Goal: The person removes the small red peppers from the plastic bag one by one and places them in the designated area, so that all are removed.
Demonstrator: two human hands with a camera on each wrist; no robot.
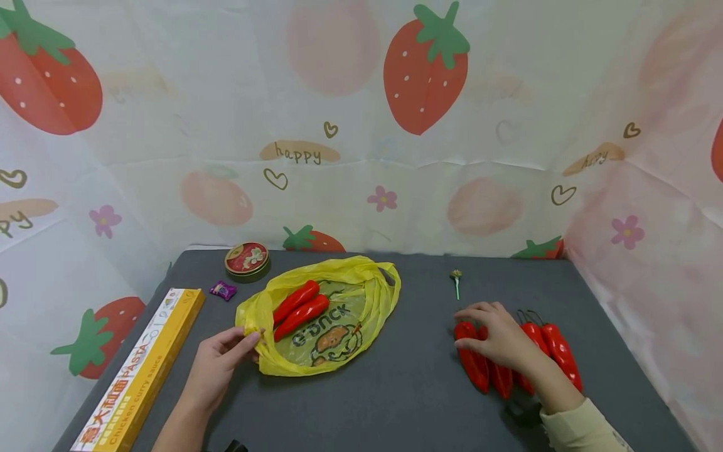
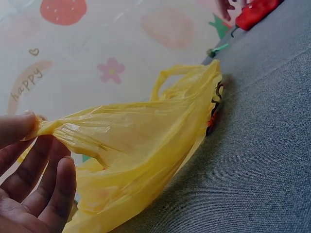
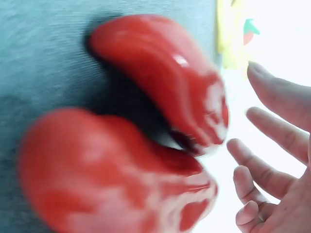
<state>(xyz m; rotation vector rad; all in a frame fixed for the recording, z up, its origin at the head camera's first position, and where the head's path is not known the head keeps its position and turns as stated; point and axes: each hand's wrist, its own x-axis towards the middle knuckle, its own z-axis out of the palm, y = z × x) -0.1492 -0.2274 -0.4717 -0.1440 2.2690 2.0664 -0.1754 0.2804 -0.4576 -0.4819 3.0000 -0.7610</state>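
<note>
My left hand [image 1: 217,361] pinches the left edge of a yellow plastic bag [image 1: 316,269] between thumb and fingertips. In the left wrist view the held corner of the bag [image 2: 121,128] is pulled into a twisted point. Two red chili peppers [image 1: 305,316] lie inside the bag's opening. Over at the right, my right hand [image 1: 497,336] hovers above a row of several red chili peppers [image 1: 473,367], partly covering them. Its fingers are spread and relaxed in the right wrist view, beside two glossy peppers [image 3: 167,63], with nothing between them.
A long yellow pasta box [image 1: 147,364] lies along the left edge. Behind it are a purple wrapped candy [image 1: 223,290] and a round red tin [image 1: 246,260]. A small green-stemmed flower [image 1: 456,282] lies beyond the right-hand peppers. A strawberry-print cloth [image 1: 350,213] hangs behind the grey table.
</note>
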